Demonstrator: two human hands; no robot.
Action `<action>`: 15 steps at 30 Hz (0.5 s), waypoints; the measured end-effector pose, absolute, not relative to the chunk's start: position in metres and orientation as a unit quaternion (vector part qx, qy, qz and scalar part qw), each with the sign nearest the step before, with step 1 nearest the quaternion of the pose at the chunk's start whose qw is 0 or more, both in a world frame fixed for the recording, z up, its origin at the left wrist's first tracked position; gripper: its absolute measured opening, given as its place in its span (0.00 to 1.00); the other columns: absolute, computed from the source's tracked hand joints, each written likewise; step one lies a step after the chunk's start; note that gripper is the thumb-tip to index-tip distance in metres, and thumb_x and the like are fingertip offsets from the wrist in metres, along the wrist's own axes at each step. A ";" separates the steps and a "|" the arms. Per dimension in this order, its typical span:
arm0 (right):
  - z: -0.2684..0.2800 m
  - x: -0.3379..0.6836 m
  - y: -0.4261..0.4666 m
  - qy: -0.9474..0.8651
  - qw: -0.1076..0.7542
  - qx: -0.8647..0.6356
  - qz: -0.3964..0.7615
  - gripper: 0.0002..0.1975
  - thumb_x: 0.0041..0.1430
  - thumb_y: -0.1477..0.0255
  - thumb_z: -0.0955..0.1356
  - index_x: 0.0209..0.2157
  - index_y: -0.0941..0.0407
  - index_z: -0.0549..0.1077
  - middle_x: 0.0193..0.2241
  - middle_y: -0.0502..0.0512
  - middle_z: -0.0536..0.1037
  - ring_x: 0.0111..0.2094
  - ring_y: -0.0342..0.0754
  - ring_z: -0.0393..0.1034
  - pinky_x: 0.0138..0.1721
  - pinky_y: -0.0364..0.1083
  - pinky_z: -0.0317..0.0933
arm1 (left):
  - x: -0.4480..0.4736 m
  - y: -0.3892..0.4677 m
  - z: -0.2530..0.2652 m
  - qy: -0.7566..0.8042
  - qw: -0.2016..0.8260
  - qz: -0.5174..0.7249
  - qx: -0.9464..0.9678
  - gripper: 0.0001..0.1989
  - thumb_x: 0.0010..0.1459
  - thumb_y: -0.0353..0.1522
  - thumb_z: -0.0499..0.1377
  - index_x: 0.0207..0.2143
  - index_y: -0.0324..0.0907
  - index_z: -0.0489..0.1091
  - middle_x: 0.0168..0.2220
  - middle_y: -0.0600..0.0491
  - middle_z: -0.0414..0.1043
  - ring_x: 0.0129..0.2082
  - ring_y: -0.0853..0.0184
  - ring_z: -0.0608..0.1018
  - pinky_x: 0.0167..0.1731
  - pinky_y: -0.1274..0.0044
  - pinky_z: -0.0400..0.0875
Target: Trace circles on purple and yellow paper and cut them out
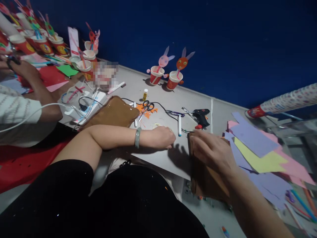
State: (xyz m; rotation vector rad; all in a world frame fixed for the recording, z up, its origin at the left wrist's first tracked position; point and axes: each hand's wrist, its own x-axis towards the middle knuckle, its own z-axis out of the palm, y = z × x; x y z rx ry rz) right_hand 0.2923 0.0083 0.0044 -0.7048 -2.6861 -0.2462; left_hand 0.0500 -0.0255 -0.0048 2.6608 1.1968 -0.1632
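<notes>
My left hand (163,137) is closed, resting low over the white table with its fingers curled under. Whatever it may hold is hidden. My right hand (213,148) has its fingers bent and pressed together above a brown padded pouch (208,181) at the table's front edge. The frame does not show what is in those fingers. Between and beyond the hands lie a white marker (179,125), a black glue gun (201,116) with a red tip, dark-handled scissors (148,106) and orange paper scraps (151,114).
Two red paper cups with rabbit faces (157,75) stand by the blue wall. Another brown pouch (114,114) and a power strip (95,102) lie left, near a co-worker's arm (41,86). Coloured paper (257,135) is piled right, below stacked cups (284,100).
</notes>
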 end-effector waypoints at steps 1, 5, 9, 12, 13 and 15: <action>-0.001 0.292 0.020 -0.955 0.163 -0.218 -0.117 0.10 0.66 0.77 0.65 0.41 0.55 0.79 0.47 0.66 0.81 0.42 0.56 0.77 0.39 0.52 0.72 | 0.049 -0.026 -0.006 0.406 0.105 -0.052 0.907 0.19 0.68 0.37 0.58 0.51 0.29 0.75 0.47 0.32 0.77 0.46 0.53 0.80 0.38 0.69 0.73; -0.018 0.289 0.068 -0.957 0.133 -0.238 -0.095 0.11 0.67 0.75 0.64 0.43 0.59 0.78 0.43 0.66 0.82 0.42 0.56 0.78 0.41 0.52 0.71 | 0.047 -0.029 -0.009 0.400 0.086 -0.052 0.911 0.23 0.68 0.38 0.59 0.55 0.25 0.71 0.46 0.30 0.76 0.44 0.52 0.80 0.33 0.71 0.72; -0.020 0.269 0.098 -0.958 0.091 -0.269 -0.035 0.13 0.67 0.72 0.62 0.46 0.58 0.77 0.43 0.65 0.82 0.45 0.57 0.77 0.46 0.53 0.68 | 0.050 -0.032 -0.015 0.403 0.064 -0.066 0.910 0.29 0.69 0.39 0.57 0.60 0.20 0.65 0.51 0.21 0.72 0.41 0.50 0.81 0.26 0.73 0.69; -0.018 0.237 0.107 -0.967 0.068 -0.246 -0.005 0.13 0.67 0.73 0.62 0.46 0.57 0.77 0.42 0.64 0.83 0.45 0.56 0.76 0.46 0.52 0.65 | 0.052 -0.033 -0.025 0.398 0.025 -0.050 0.916 0.29 0.70 0.37 0.54 0.60 0.17 0.64 0.54 0.15 0.69 0.42 0.49 0.82 0.24 0.73 0.69; -0.017 0.224 0.108 -0.971 0.060 -0.233 0.001 0.13 0.67 0.73 0.63 0.46 0.58 0.77 0.41 0.64 0.83 0.44 0.56 0.76 0.45 0.52 0.64 | 0.052 -0.033 -0.028 0.398 0.014 -0.040 0.916 0.27 0.70 0.35 0.52 0.60 0.16 0.65 0.53 0.16 0.70 0.42 0.49 0.82 0.24 0.73 0.69; -0.015 0.197 0.107 -0.977 0.045 -0.208 0.007 0.14 0.67 0.73 0.62 0.46 0.58 0.78 0.40 0.63 0.83 0.43 0.55 0.76 0.43 0.50 0.61 | 0.052 -0.033 -0.034 0.396 0.004 -0.017 0.918 0.24 0.69 0.31 0.50 0.58 0.17 0.67 0.49 0.20 0.74 0.39 0.53 0.82 0.25 0.74 0.70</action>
